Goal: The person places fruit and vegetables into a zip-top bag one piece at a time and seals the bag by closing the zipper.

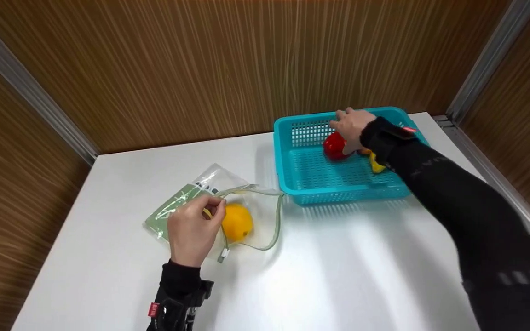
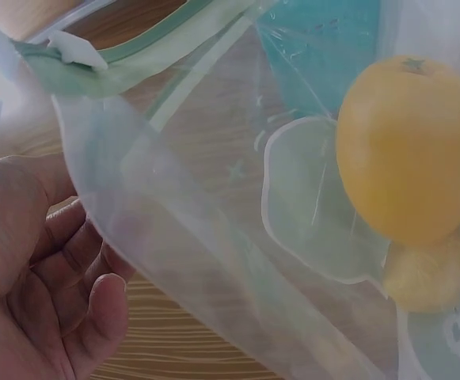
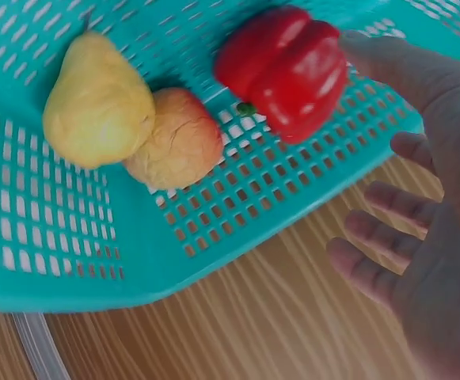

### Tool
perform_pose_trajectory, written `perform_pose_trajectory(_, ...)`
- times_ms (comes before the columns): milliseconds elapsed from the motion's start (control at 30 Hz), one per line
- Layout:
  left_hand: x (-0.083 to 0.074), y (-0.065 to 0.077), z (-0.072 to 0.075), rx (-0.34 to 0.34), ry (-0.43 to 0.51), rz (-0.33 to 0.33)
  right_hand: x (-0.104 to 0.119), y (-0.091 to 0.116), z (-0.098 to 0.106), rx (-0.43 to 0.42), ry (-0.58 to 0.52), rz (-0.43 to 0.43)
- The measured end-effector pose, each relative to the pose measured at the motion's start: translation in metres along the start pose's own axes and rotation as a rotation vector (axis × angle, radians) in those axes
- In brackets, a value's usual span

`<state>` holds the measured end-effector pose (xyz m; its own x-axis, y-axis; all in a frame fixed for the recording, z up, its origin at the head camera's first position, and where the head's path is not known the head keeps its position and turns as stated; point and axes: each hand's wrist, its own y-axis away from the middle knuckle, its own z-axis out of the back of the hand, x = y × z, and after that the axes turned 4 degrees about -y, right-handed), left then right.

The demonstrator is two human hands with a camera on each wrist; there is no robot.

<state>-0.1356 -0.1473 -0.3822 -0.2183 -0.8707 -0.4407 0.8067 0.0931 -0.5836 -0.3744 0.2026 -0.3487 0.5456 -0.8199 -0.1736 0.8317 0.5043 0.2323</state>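
My left hand pinches the rim of a clear zip bag with a green print, whose mouth stands open. Inside the bag lies an orange, with a smaller yellow round thing against it in the left wrist view. My right hand reaches over the turquoise basket, fingers spread. Its thumb is at the side of a red bell pepper, while the other fingers stay apart from it; whether the thumb touches is unclear. A yellow pear and a red-yellow apple-like fruit lie beside the pepper.
The basket stands at the back right of the white table, close to the wood-grain back wall. Wood-grain panels with metal edging rise at both sides. A pale zip slider sits on the bag's near rim.
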Motion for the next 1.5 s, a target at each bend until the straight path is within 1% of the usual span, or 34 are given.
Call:
perform_pose_trajectory(67,-0.001,0.002,0.002,-0.005,-0.005,0.002,0.004,-0.010,-0.005,-0.004,0.036,0.016)
perform_pose_trajectory(167,-0.002,0.004,0.001,-0.011,-0.005,0.002,0.009,-0.020,-0.015,0.002,0.021,0.019)
perform_pose_trajectory(333,-0.007,0.006,-0.002,-0.007,0.007,-0.013,0.006,-0.021,-0.031,0.047,-0.007,-0.021)
perform_pose_trajectory(433,-0.009,0.006,-0.004,-0.012,0.012,-0.014,0.001,-0.022,-0.038,0.050,-0.021,-0.042)
perform_pose_trajectory(667,-0.009,0.009,-0.004,0.010,0.019,-0.006,-0.008,-0.030,-0.061,0.076,-0.025,-0.041)
perform_pose_trajectory(800,-0.009,0.009,-0.004,-0.002,0.014,-0.008,-0.010,-0.033,-0.067,0.065,-0.056,-0.046)
perform_pose_trajectory(867,-0.009,0.008,-0.004,-0.008,0.013,-0.011,-0.011,-0.033,-0.070,0.093,-0.068,-0.043)
perform_pose_trajectory(1000,-0.011,0.008,-0.005,-0.003,0.014,-0.021,-0.012,-0.032,-0.076,0.183,-0.103,-0.047)
perform_pose_trajectory(1067,-0.011,0.008,-0.005,-0.002,0.015,-0.022,-0.012,-0.030,-0.076,0.201,-0.115,-0.059)
perform_pose_trajectory(1133,-0.011,0.008,-0.005,-0.004,0.015,-0.024,-0.011,-0.028,-0.075,0.190,-0.117,-0.059)
perform_pose_trajectory(1167,-0.011,0.008,-0.005,-0.007,0.017,-0.026,-0.011,-0.027,-0.074,0.184,-0.098,-0.054)
perform_pose_trajectory(1333,-0.011,0.007,-0.005,-0.012,0.030,-0.034,-0.007,-0.014,-0.061,0.110,-0.026,-0.009)
perform_pose_trajectory(1400,-0.012,0.006,-0.006,-0.009,0.030,-0.038,-0.007,-0.007,-0.053,0.091,-0.021,-0.020)
perform_pose_trajectory(1500,-0.012,0.005,-0.008,-0.006,0.025,-0.043,-0.008,0.003,-0.042,0.069,-0.026,-0.065)
